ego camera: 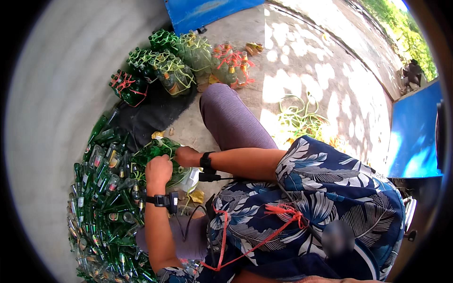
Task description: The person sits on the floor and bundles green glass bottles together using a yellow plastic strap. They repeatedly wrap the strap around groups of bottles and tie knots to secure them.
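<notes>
A bundle of green glass bottles (pixel 154 150) stands in front of me, with yellow-green plastic twine (pixel 178 175) around it. My left hand (pixel 159 170) is closed above the near side of the bundle, at the twine. Close beside it, my right hand (pixel 186 156) is closed on a strand of twine at the bottles' necks. The fingertips of both hands are mostly hidden. A red strip of twine (pixel 262 242) lies across my patterned shirt.
A large heap of loose glass bottles (pixel 102 212) lies along the wall. Several tied bottle bundles (pixel 173 76) stand beyond a black cloth (pixel 152 109). Loose yellow-green twine (pixel 300 116) lies on the concrete floor by my right leg. Blue panels (pixel 208 12) stand at the edges.
</notes>
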